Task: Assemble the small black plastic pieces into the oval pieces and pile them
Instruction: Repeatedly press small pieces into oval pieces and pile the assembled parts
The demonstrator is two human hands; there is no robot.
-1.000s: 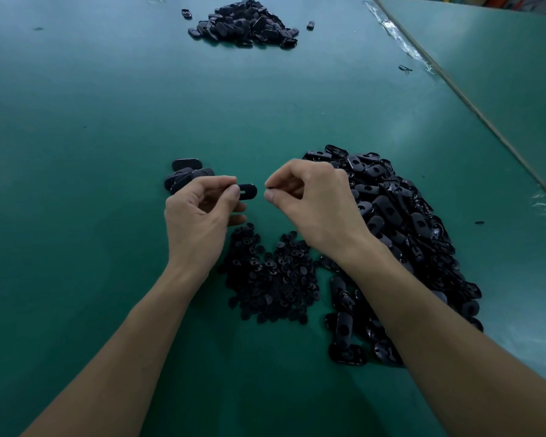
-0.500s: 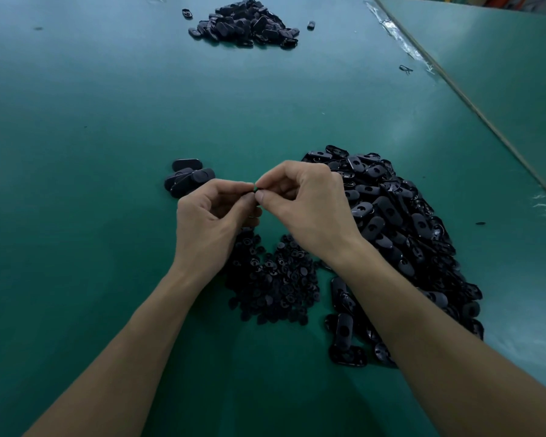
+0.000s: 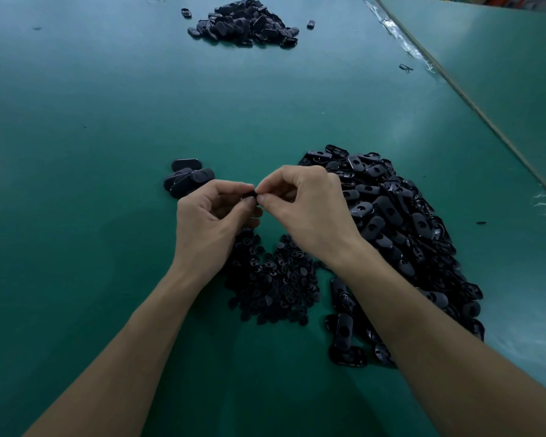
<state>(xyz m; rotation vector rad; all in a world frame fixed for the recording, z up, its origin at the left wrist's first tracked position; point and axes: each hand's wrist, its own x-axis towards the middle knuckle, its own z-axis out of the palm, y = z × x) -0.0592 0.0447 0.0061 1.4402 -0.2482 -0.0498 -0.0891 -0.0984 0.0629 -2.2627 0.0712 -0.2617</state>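
- From my station I see the left hand raised over the green table. Its fingers are curled, and the thumb and forefinger are closed together in a pinch.
- The right hand meets it from the other side. It is curled too, and its thumb and forefinger tips touch the tips of the left.
- Between the two pinches sits a black piece, and both hands have hold of it. Only a small part of it shows, so I cannot tell whether it is an oval, a small piece, or the two joined.
- Below the hands, nearer to the camera, lies the heap of small pieces, low and spread out on the table.
- At its right side, touching its edge, is the big heap of oval pieces. Many of them show a hole near one end. The right forearm covers a part of this heap.
- Just beyond the left hand lies a small stack of a few ovals that overlap one another, apart from the big heap.
- At the far end of the table I see a far heap of black pieces, with one loose piece just beside it on the right.
- On the right a straight seam runs diagonally, and another green surface lies behind it.
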